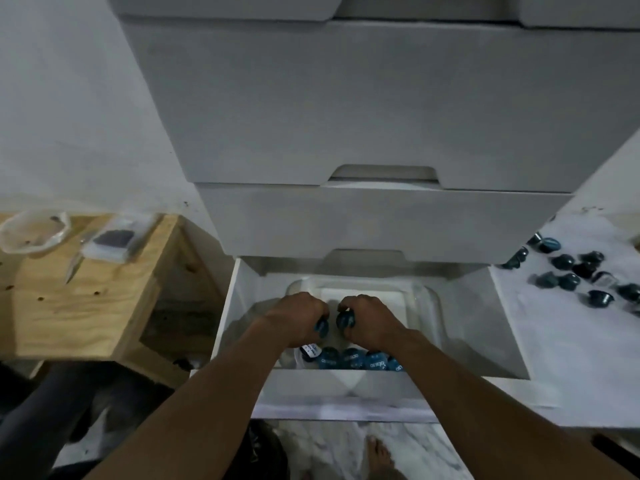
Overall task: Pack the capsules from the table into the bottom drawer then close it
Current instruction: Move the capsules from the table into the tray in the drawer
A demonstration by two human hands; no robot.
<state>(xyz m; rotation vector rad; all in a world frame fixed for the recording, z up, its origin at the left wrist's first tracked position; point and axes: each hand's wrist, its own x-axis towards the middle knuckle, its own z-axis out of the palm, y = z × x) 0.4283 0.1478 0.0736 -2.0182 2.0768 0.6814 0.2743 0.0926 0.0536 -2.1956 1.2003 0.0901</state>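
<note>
The white bottom drawer [491, 327] stands pulled out below two shut drawers. Both my hands reach down into it over a clear plastic container [420, 299]. My left hand [294, 317] is closed around a blue capsule [321, 326]. My right hand [372, 320] grips another blue capsule [345, 320]. The two hands are close together, nearly touching. A row of blue capsules [353, 359] lies along the drawer's near side, just below my wrists. Several dark blue capsules [585, 271] are scattered on the white table [554, 341] at the right.
A wooden side table [90, 306] at the left carries a clear bowl [33, 232], a small clear box [110, 242] and a metal tool [74, 266]. My bare foot [379, 455] rests on marble floor below the drawer front [346, 386].
</note>
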